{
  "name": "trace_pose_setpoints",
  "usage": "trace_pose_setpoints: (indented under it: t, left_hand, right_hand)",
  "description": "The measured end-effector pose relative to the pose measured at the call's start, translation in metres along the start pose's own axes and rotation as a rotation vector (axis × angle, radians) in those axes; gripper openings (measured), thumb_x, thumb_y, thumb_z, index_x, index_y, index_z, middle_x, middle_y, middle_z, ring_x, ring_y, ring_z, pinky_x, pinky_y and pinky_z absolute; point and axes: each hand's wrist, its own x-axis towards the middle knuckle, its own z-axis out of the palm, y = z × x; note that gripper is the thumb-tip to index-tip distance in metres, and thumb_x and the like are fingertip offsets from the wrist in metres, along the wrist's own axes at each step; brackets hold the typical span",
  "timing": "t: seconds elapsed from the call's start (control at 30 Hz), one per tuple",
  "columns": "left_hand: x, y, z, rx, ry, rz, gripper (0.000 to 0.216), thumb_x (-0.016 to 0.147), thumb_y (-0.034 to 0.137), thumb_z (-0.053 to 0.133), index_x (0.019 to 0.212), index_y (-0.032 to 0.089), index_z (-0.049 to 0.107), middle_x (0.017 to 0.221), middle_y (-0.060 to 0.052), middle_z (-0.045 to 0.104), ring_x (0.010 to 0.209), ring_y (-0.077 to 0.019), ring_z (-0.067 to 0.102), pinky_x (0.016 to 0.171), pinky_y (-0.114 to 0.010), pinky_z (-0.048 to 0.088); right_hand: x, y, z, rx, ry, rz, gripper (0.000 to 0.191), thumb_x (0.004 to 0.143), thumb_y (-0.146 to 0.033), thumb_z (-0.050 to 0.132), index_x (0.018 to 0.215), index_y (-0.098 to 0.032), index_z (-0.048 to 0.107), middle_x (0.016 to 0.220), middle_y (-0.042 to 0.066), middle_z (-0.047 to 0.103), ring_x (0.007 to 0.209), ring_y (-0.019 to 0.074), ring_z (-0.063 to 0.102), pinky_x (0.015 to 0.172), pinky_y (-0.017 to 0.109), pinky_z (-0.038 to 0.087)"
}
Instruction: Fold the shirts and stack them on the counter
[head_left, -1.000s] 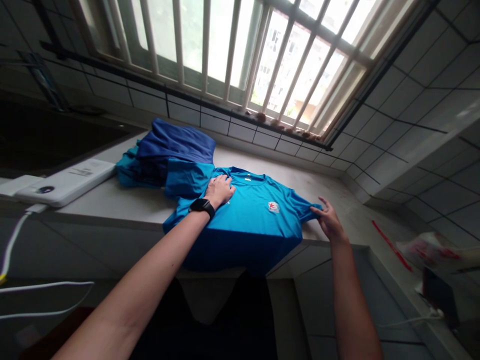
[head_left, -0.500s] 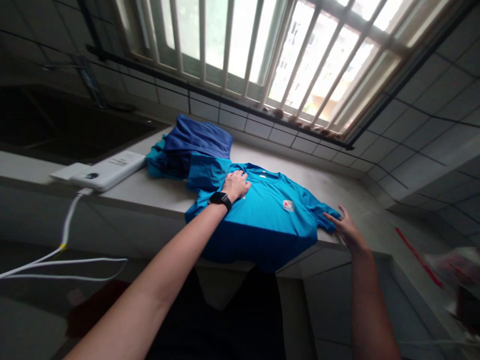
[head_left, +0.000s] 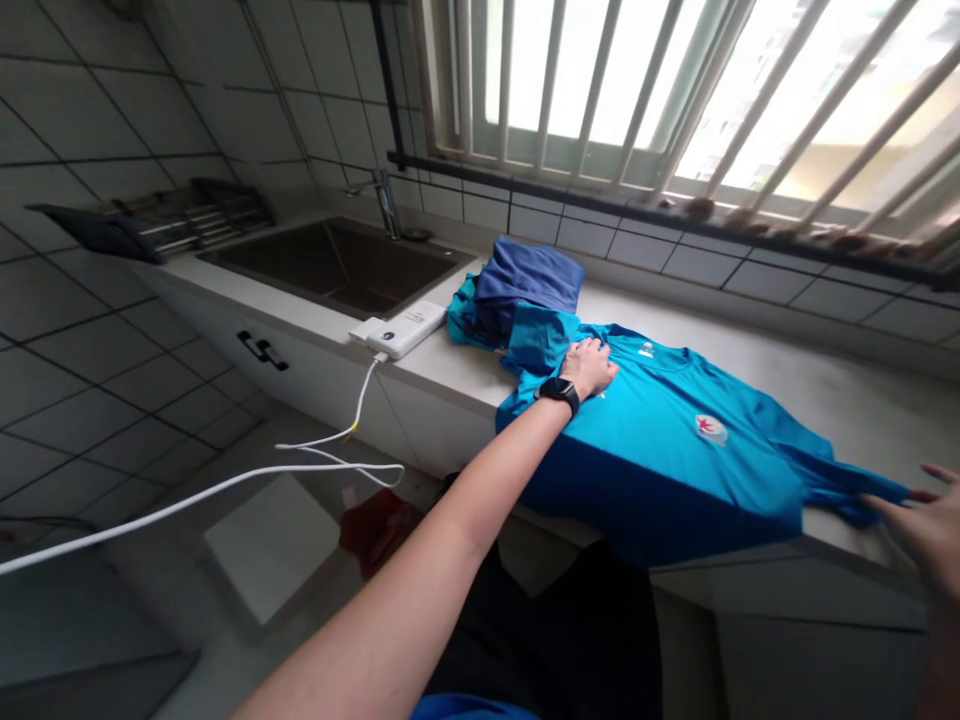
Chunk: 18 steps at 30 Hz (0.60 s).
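A blue T-shirt (head_left: pixel 675 430) lies spread on the counter, its lower part hanging over the front edge. A red-and-white badge (head_left: pixel 710 430) marks its chest. My left hand (head_left: pixel 590 368), below a black watch (head_left: pixel 561 394), rests on the shirt near the left-side sleeve, its fingers slightly bent against the cloth. At the right edge of the view, my right hand (head_left: pixel 926 520) is partly cut off and blurred. Its thumb and fingers are apart around the end of the other sleeve (head_left: pixel 862 485). Folded blue clothing (head_left: pixel 529 278) is piled beside the shirt.
A white power bank (head_left: pixel 409 328) with a white cable (head_left: pixel 225 490) lies on the counter (head_left: pixel 465 385) near its front edge. Left of it are a dark sink (head_left: pixel 330 265) and a tap (head_left: pixel 387 205). A barred window (head_left: pixel 577 90) is behind. A white square object (head_left: pixel 274 545) is low down.
The view has swung left, showing more of the sink and shifting the shirt rightward in the picture. My left hand stays on the shirt; my right hand remains by the sleeve end.
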Motion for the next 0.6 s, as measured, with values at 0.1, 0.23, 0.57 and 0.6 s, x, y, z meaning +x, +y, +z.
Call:
trace_pose_setpoints:
  t: [0.1, 0.23, 0.57, 0.6]
  left_hand:
    - [0.001, 0.000, -0.001, -0.036, 0.001, 0.001, 0.040, 0.101, 0.029, 0.047, 0.131, 0.014, 0.068, 0.145, -0.015, 0.062, 0.136, -0.0274, 0.053, 0.115, -0.042, 0.040]
    - [0.004, -0.001, 0.002, -0.046, -0.003, 0.001, 0.040, 0.100, 0.027, 0.045, 0.130, 0.014, 0.067, 0.145, -0.016, 0.062, 0.136, -0.0285, 0.052, 0.116, -0.044, 0.038]
    - [0.005, -0.002, 0.001, 0.011, -0.019, 0.008, 0.043, 0.101, 0.029, 0.042, 0.133, 0.013, 0.066, 0.147, -0.016, 0.061, 0.136, -0.0277, 0.053, 0.115, -0.042, 0.039]
    - [0.005, -0.002, 0.001, 0.010, -0.018, 0.007, 0.043, 0.100, 0.029, 0.043, 0.133, 0.013, 0.066, 0.147, -0.016, 0.061, 0.136, -0.0276, 0.053, 0.115, -0.041, 0.039]
  right_hand:
    - [-0.017, -0.037, -0.003, -0.123, 0.108, 0.094, 0.084, 0.067, -0.069, 0.066, 0.143, -0.035, 0.056, 0.104, 0.023, 0.070, 0.113, 0.0465, 0.066, 0.093, 0.065, 0.052]
    - [-0.036, -0.082, 0.011, -0.220, 0.101, -0.301, 0.063, 0.086, -0.055, 0.050, 0.136, -0.018, 0.064, 0.133, 0.023, 0.063, 0.136, 0.0391, 0.054, 0.116, 0.054, 0.043]
    - [-0.008, -0.044, 0.030, -0.433, -0.383, -0.085, 0.052, 0.090, -0.058, 0.051, 0.111, -0.020, 0.080, 0.128, 0.017, 0.073, 0.124, 0.0379, 0.065, 0.106, 0.051, 0.050]
    - [-0.002, -0.037, 0.026, -0.437, -0.373, -0.048, 0.053, 0.091, -0.059, 0.050, 0.108, -0.019, 0.081, 0.120, 0.020, 0.074, 0.119, 0.0402, 0.067, 0.102, 0.053, 0.051]
